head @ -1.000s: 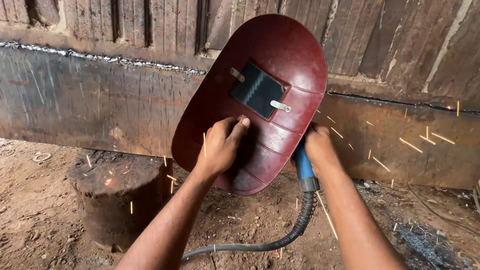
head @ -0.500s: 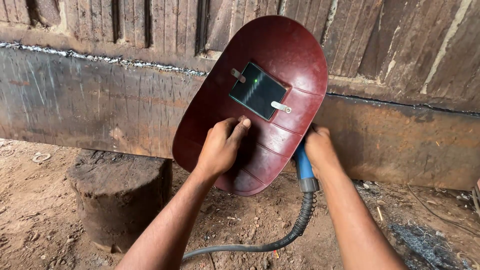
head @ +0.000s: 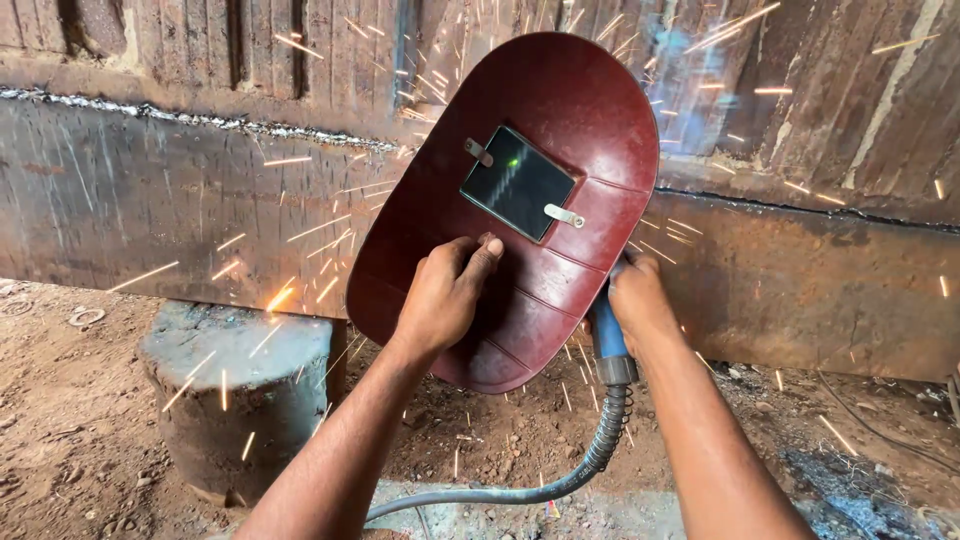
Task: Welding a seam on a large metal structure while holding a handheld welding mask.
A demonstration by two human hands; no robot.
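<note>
- Shield: dark red oval welding hand shield point(head: 560, 130) held up in centre of view, tilted, top leaning right, between camera and rusty steel plate point(head: 180, 210). Dark rectangular viewing window point(head: 517, 183) in upper middle, two small metal clips at its edges, a tiny green glint in the glass.
- Left hand point(head: 445, 295): closed on the back of the shield at its lower middle, fingers curled in as if round a grip there; the grip itself hidden under the hand.
- Right hand point(head: 640, 300): wrapped round the blue handle point(head: 606, 340) of a welding torch, mostly tucked behind the shield's right edge. Torch tip hidden by shield.
- Hose point(head: 590, 450): grey ribbed, runs down from handle, curves left along the ground toward bottom of frame.
- Change: half a second ago no sparks at all; now orange sparks point(head: 300, 235) spray out on both sides of the shield, plus bluish smoke haze point(head: 690, 80) at upper right. One second ago there were a few sparks. So arc reads as off-then-on, burst by burst. Shield and both hands in the same pose throughout.
- Judgement: arc likely live right now behind the shield; contact point not visible.
- Surround: rough weld bead point(head: 200, 120) along plate's top edge at left, weathered wooden planks point(head: 250, 45) above, dark seam point(head: 800, 205) on the right.
- Ground: reddish dirt point(head: 60, 440), squat round concrete block point(head: 240, 400) at lower left, sparks landing on it.
</note>
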